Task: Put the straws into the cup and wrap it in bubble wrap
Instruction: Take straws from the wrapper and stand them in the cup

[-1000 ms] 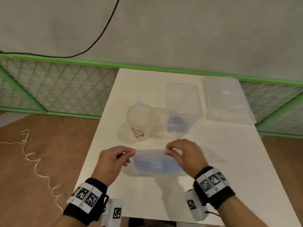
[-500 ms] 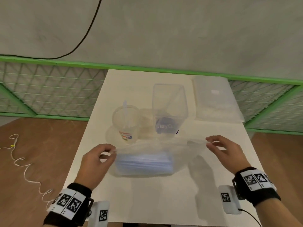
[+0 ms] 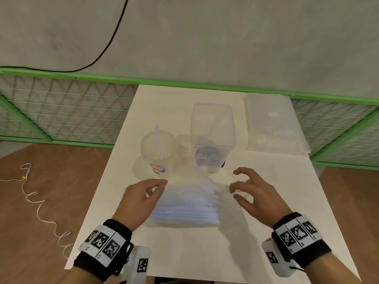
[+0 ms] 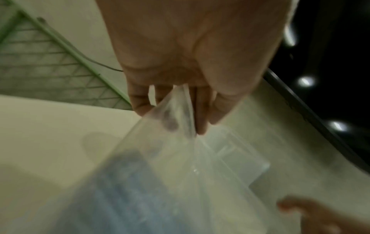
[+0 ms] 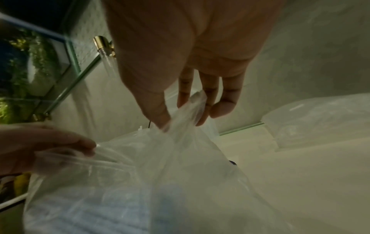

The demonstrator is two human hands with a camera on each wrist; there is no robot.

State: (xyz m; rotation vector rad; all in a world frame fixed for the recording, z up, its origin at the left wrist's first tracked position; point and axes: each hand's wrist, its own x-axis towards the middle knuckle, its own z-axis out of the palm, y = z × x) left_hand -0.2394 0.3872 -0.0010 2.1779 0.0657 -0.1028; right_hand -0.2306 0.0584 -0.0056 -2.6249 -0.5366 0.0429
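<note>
Holding the clear plastic bag of blue straws (image 3: pixel 185 203), the left hand (image 3: pixel 141 198) and right hand (image 3: pixel 253 194), well apart, each pinched its mouth. Pulling gently and evenly seemed best, near the clear plastic cup (image 3: pixel 158 150).

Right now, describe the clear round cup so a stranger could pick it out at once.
On the white table, look just beyond the left hand, left of the tall square clear plastic container. The clear round plastic cup stands upright there. Unlike its neighbour it is round, holds a straw, and has a small coloured label low on its wall.
</note>
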